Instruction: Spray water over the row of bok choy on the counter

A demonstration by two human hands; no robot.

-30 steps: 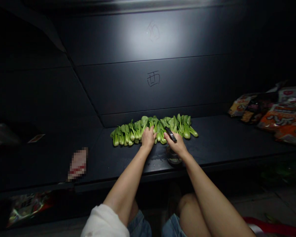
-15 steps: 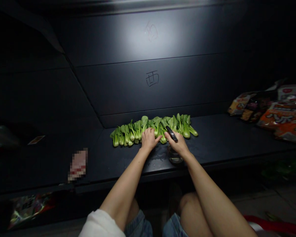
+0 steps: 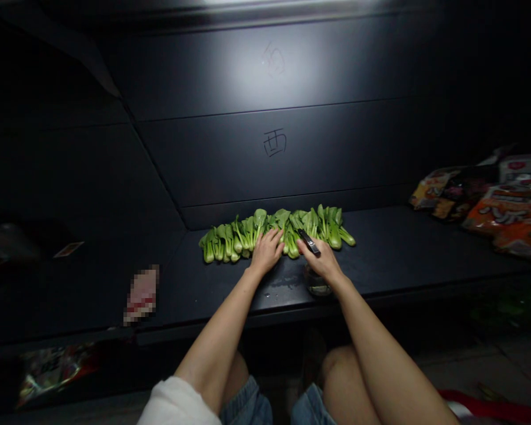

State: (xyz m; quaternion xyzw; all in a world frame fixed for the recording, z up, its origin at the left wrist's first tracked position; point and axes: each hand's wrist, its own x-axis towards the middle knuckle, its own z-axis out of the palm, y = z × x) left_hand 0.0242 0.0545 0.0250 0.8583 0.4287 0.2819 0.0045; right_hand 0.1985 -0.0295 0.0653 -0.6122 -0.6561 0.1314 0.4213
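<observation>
Bunches of green bok choy (image 3: 225, 243) lie side by side in a row along the back of the dark shelf (image 3: 230, 283). My left hand (image 3: 266, 255) reaches into the middle of the row, fingers apart, its tips touching the leaves and stalks. Just right of it, my right hand (image 3: 325, 260) is wrapped round what looks like a spray bottle (image 3: 319, 286) with a black top and a clear, rounded body. The hand hides part of the bottle. Water drops dot the shelf below the stalks.
Colourful snack bags (image 3: 504, 203) are piled at the right end. A blurred-out pinkish packet (image 3: 142, 294) lies left near the front edge, with a small card (image 3: 69, 249) behind it. Below the shelf, a shiny package (image 3: 48, 372) shows at lower left.
My left hand has drawn slightly back and left, its thumb now closer to the fingers. My right hand still grips the bottle in nearly the same place.
</observation>
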